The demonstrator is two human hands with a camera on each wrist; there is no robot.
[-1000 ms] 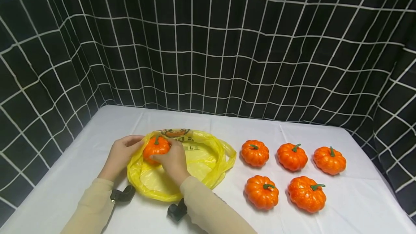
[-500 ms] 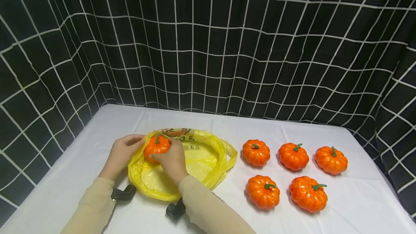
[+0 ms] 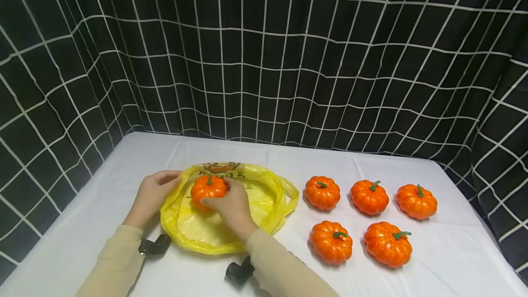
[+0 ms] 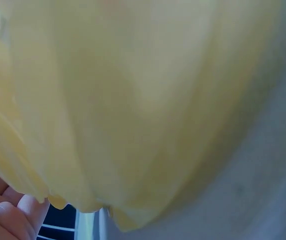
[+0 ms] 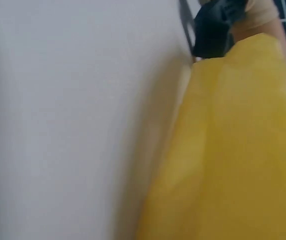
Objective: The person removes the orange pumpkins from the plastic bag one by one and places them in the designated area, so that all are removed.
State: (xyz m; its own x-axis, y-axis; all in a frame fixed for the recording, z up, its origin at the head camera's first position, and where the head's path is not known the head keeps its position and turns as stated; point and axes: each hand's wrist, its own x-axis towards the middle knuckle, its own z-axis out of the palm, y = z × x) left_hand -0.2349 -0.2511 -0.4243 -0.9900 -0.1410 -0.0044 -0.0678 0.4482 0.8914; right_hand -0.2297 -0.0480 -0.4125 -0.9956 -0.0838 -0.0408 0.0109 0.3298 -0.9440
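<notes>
An open yellow plastic bag [image 3: 198, 235] with dark print lies on the table, its mouth facing up. My right hand [image 3: 236, 205] reaches over the near rim and grips a small orange pumpkin [image 3: 207, 191] with a green stem, inside the bag's mouth. At the left rim, my left hand [image 3: 153, 195] holds the bag's edge; its fingertips are partly hidden by the plastic. In the left wrist view, part of the left hand [image 4: 8, 217] shows beneath the blurred bag [image 4: 108, 115]. Yellow plastic [image 5: 238, 150] also hides the right hand in the right wrist view.
Several more orange pumpkins [image 3: 331, 242] stand in two rows on the white-covered table [image 3: 136, 155], right of the bag. A black cloth [image 3: 264, 58] with a white grid hangs behind and at both sides. Black wrist cameras [image 3: 239, 270] sit under both forearms.
My right hand has shifted the pumpkin a little to the right, away from the bag's left rim. My left hand stays at the rim.
</notes>
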